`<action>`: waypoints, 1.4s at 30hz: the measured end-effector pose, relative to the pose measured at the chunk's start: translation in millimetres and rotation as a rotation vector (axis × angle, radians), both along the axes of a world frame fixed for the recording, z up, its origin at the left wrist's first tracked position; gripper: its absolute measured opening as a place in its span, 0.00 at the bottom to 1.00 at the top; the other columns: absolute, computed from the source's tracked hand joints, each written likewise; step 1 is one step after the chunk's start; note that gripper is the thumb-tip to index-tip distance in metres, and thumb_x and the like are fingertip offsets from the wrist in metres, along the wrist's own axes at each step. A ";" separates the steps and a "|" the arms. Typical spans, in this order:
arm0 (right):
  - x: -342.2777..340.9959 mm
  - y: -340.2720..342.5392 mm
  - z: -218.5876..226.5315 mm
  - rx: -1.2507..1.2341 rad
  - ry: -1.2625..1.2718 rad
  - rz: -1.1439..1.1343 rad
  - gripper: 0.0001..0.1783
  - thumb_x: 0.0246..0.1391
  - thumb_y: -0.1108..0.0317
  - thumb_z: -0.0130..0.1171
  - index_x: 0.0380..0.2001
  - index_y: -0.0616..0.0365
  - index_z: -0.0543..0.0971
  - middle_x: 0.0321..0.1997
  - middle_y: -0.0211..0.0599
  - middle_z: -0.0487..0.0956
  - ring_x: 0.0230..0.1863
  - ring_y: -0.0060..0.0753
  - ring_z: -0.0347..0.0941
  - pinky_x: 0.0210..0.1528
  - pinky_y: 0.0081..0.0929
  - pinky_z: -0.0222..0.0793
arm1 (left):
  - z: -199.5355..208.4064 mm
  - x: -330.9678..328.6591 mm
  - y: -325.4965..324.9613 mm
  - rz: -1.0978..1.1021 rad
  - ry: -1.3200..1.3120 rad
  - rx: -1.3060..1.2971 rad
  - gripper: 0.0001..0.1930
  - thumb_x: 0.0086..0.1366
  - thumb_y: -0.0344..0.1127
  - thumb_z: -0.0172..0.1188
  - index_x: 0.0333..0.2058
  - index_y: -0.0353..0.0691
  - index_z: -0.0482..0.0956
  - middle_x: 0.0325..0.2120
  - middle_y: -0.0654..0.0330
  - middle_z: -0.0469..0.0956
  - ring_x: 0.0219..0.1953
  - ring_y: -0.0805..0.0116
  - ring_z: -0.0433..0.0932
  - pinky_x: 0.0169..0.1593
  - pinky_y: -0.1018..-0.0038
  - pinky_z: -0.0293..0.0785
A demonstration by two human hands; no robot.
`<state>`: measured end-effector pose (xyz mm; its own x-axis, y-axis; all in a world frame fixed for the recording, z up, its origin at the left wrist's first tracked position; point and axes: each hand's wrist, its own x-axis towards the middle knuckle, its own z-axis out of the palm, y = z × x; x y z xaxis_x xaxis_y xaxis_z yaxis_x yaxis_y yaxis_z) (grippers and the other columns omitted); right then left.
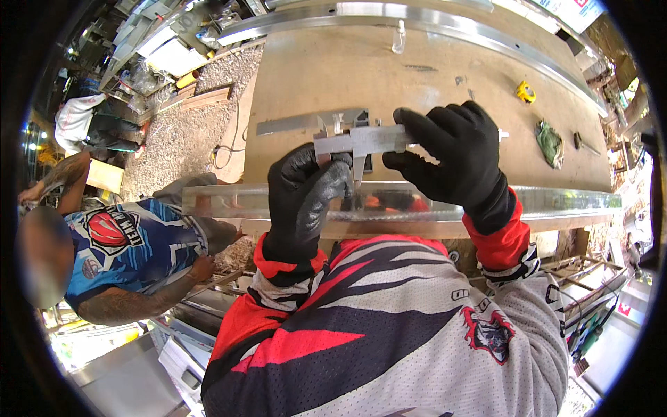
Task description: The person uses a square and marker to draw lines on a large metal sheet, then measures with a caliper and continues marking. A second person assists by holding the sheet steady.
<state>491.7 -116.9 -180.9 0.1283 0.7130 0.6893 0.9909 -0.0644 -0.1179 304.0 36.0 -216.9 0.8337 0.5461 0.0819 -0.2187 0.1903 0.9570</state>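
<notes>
A silver vernier caliper (379, 140) lies level between my two black-gloved hands, above a wooden tabletop. My left hand (306, 191) is closed at the caliper's jaw end; whether a small piece also sits in its fingers I cannot make out. My right hand (455, 156) curls round the beam's other end, thumb and forefinger apart, and hides part of it. Just beyond the caliper a flat steel rule with a square head (285, 125) rests on the tabletop. A long shiny metal bar (556, 203) runs along the near edge, below my hands.
On the wooden table (313, 69) are a clear bottle (398, 38), a yellow tape measure (525, 92), a green crumpled cloth (549, 144) and a dark-handled tool (587, 143). A metal channel (445, 17) spans the far side. At left sits a person in blue (139, 243); another person (87, 125) bends farther off.
</notes>
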 end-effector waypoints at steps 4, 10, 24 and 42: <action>-5.6 0.5 2.5 0.089 0.002 -0.027 0.26 0.35 0.52 0.77 0.38 0.52 0.83 0.22 0.29 0.76 0.22 0.35 0.72 0.28 0.35 0.62 | 10.4 1.4 0.4 0.006 -0.080 -0.085 0.10 0.65 0.29 0.63 0.42 0.30 0.82 0.29 0.61 0.81 0.27 0.74 0.76 0.32 0.76 0.73; -16.6 -6.1 8.4 0.105 0.031 -0.065 0.27 0.34 0.54 0.77 0.38 0.54 0.82 0.25 0.29 0.78 0.25 0.36 0.74 0.31 0.35 0.64 | 24.2 -8.3 -0.9 -0.056 -0.093 -0.059 0.11 0.66 0.29 0.63 0.44 0.27 0.82 0.27 0.61 0.81 0.26 0.77 0.77 0.31 0.78 0.73; -70.8 -13.2 10.8 0.046 0.030 -0.068 0.29 0.34 0.57 0.77 0.43 0.54 0.82 0.26 0.30 0.78 0.25 0.36 0.73 0.33 0.36 0.62 | 13.4 -51.6 1.1 -0.068 -0.080 -0.008 0.12 0.66 0.27 0.59 0.45 0.29 0.82 0.31 0.60 0.83 0.28 0.77 0.77 0.32 0.77 0.74; -45.8 -23.3 1.7 -0.026 0.130 -0.060 0.31 0.33 0.63 0.79 0.46 0.59 0.84 0.31 0.35 0.82 0.31 0.38 0.76 0.36 0.32 0.69 | 5.3 -32.8 3.7 -0.121 -0.056 0.024 0.18 0.66 0.35 0.57 0.46 0.24 0.79 0.30 0.50 0.80 0.25 0.67 0.72 0.29 0.70 0.69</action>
